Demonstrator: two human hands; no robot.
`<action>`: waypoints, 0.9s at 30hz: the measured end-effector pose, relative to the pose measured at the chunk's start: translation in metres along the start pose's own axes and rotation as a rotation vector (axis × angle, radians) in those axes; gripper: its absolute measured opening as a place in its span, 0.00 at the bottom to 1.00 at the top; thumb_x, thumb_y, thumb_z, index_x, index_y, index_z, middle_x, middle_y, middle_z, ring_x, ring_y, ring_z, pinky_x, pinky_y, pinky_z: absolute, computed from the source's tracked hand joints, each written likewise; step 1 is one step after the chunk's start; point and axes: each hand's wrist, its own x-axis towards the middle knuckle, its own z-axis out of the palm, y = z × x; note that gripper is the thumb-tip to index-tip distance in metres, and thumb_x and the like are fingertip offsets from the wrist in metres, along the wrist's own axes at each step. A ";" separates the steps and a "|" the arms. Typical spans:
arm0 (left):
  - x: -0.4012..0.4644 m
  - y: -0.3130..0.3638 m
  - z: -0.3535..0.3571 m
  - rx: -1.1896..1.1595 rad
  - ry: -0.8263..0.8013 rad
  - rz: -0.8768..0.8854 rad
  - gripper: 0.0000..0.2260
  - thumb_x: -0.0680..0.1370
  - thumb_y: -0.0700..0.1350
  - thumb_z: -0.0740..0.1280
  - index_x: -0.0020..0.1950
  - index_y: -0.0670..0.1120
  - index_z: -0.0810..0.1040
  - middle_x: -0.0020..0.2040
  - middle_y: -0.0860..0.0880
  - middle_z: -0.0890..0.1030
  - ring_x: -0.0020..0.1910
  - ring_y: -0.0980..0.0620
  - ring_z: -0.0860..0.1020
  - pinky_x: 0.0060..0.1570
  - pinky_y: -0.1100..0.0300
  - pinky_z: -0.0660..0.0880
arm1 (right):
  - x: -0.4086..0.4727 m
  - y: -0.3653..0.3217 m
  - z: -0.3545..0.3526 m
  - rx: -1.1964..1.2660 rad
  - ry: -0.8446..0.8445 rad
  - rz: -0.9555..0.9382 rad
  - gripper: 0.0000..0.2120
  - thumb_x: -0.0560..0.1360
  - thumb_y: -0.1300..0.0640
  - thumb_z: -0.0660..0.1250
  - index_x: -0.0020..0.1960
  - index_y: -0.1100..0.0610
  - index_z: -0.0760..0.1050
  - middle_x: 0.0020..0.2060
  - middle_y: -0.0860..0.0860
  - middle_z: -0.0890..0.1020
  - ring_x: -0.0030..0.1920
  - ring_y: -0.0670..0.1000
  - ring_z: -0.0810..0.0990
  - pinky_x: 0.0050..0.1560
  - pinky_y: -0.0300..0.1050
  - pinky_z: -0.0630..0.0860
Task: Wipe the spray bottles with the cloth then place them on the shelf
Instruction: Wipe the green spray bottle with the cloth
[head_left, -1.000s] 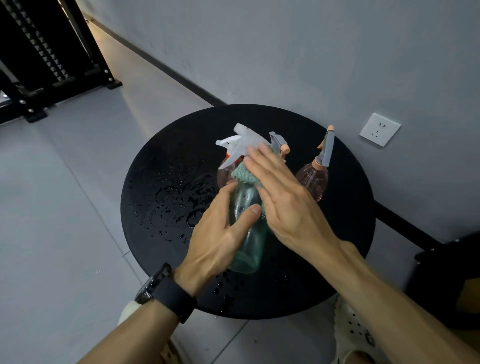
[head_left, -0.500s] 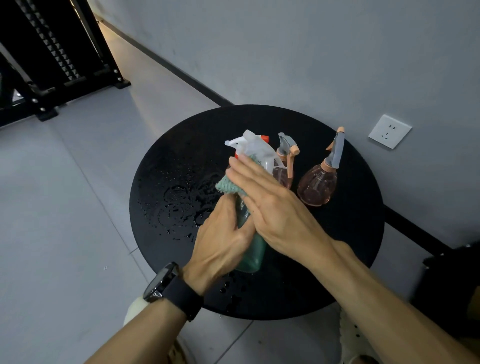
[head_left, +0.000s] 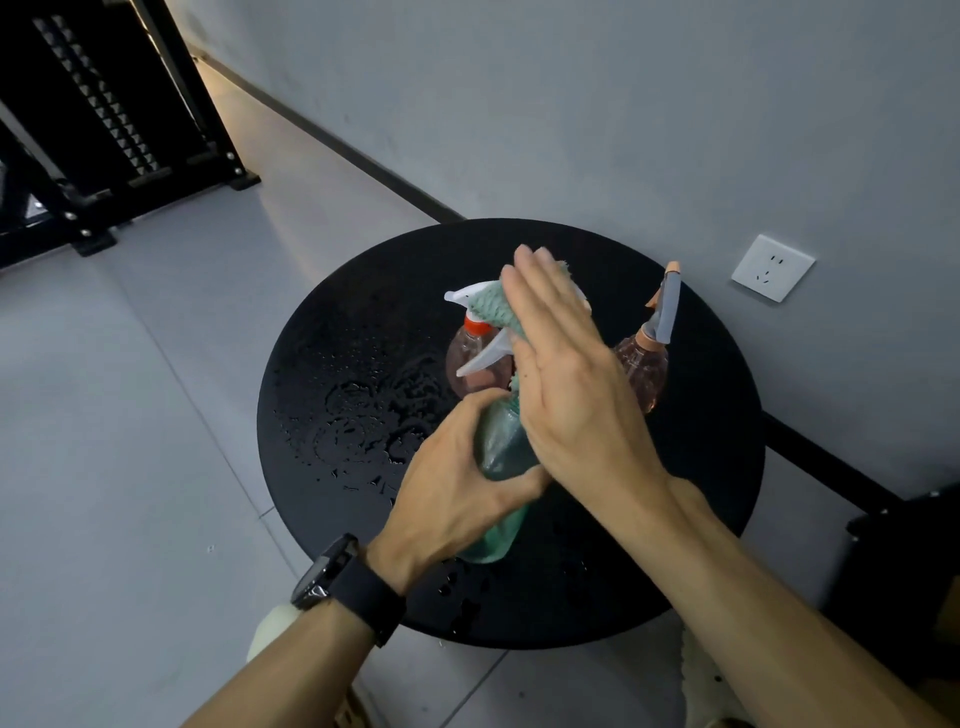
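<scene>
Two hands work a green spray bottle (head_left: 501, 447): left hand (head_left: 457, 493) gripping it, flat-fingered right hand (head_left: 566, 384) pressing a teal cloth (head_left: 493, 309) on top.

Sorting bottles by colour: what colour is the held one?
Translucent green bottle, clearest in the head view.

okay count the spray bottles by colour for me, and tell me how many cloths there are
Green spray bottle: 1, held by the left hand
Pink spray bottles: 2, one behind the hands, one at the right
Green cloth: 1, under the right hand
Total: 4
</scene>
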 end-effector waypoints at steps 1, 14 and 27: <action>0.000 -0.002 0.000 -0.004 0.006 0.000 0.30 0.67 0.59 0.76 0.66 0.61 0.68 0.58 0.63 0.77 0.54 0.67 0.76 0.52 0.66 0.73 | -0.002 -0.001 0.001 -0.016 -0.016 -0.021 0.24 0.79 0.70 0.57 0.75 0.65 0.61 0.75 0.57 0.62 0.77 0.52 0.55 0.76 0.44 0.54; 0.003 -0.006 -0.004 0.006 0.224 -0.074 0.26 0.63 0.64 0.74 0.58 0.65 0.68 0.48 0.62 0.79 0.45 0.64 0.78 0.45 0.57 0.77 | -0.018 0.000 0.000 0.075 -0.063 0.140 0.24 0.80 0.68 0.57 0.75 0.63 0.61 0.75 0.55 0.63 0.76 0.48 0.58 0.75 0.44 0.59; 0.003 -0.004 -0.011 -0.144 0.076 -0.019 0.27 0.69 0.50 0.79 0.63 0.59 0.71 0.53 0.62 0.81 0.51 0.68 0.78 0.46 0.76 0.71 | -0.009 -0.010 -0.004 -0.032 -0.045 -0.003 0.26 0.77 0.74 0.60 0.74 0.66 0.63 0.73 0.59 0.66 0.75 0.54 0.62 0.74 0.42 0.57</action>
